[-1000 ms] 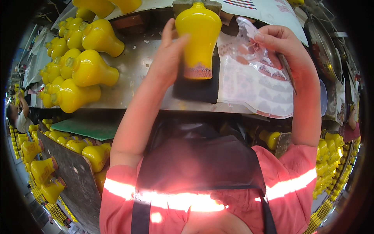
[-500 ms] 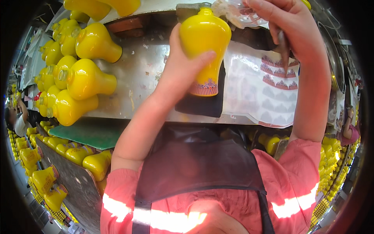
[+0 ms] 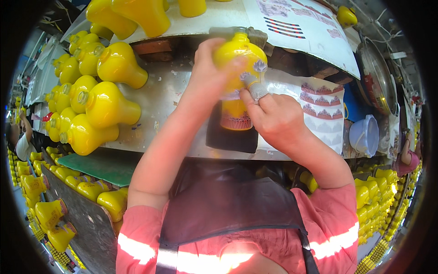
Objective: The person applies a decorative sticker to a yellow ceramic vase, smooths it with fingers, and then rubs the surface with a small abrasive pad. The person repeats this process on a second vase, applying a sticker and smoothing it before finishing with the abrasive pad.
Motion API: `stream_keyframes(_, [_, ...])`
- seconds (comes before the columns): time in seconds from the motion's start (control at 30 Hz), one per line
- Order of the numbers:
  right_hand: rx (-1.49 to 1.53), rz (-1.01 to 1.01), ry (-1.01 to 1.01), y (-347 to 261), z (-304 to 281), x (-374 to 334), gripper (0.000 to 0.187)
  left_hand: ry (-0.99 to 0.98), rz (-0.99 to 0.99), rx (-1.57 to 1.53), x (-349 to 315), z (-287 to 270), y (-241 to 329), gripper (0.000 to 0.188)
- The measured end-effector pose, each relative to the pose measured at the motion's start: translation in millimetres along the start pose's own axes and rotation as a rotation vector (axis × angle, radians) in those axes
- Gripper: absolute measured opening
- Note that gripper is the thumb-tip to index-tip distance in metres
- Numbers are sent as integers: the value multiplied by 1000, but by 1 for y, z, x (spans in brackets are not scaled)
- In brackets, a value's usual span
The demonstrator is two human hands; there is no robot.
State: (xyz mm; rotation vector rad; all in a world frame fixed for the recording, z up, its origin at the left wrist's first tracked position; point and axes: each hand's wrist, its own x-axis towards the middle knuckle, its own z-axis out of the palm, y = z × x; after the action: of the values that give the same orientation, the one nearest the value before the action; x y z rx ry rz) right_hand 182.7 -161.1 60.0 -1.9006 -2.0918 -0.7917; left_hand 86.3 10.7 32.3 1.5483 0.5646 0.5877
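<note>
Lying over a black pad [image 3: 230, 140], the yellow bottle [image 3: 233, 82] looked slippery and breakable; the left hand [image 3: 209, 68] clasped its broad body, probably the safest hold; the right hand [image 3: 277, 115] pinched a grey tool [image 3: 256, 88].

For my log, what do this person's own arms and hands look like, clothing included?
Both the left hand and right hand show without gloves, and the forearms are bare, with no watch or bracelet visible. Short coral-pink sleeves end near the elbows, each crossed by a glaring white band. A dark apron with shoulder straps covers the chest.
</note>
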Motion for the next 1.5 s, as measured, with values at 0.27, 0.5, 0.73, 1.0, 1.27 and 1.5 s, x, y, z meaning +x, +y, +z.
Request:
stream_keyframes(0.27, [-8, -73, -94, -11, -5, -28, 44, 27, 140, 96, -5, -1, -20, 61])
stream_keyframes(0.5, [283, 346, -126, 18, -19, -4, 43, 65, 255, 16, -19, -13, -24, 71])
stream_keyframes(0.73, [374, 307, -58, 46, 20, 35, 48, 40, 319, 300, -24, -1, -48, 101])
stream_keyframes(1.0, [595, 527, -190, 48, 3, 35, 47, -38, 217, -160, -26, -2, -65, 99])
stream_keyframes(1.27, [742, 662, -39, 53, 19, 12, 46, -124, 84, -269, -36, -18, -67, 77])
stream_keyframes(1.5, [1103, 1120, -158, 15, 33, -16, 96, -94, 94, -233, -46, -12, -71, 64])
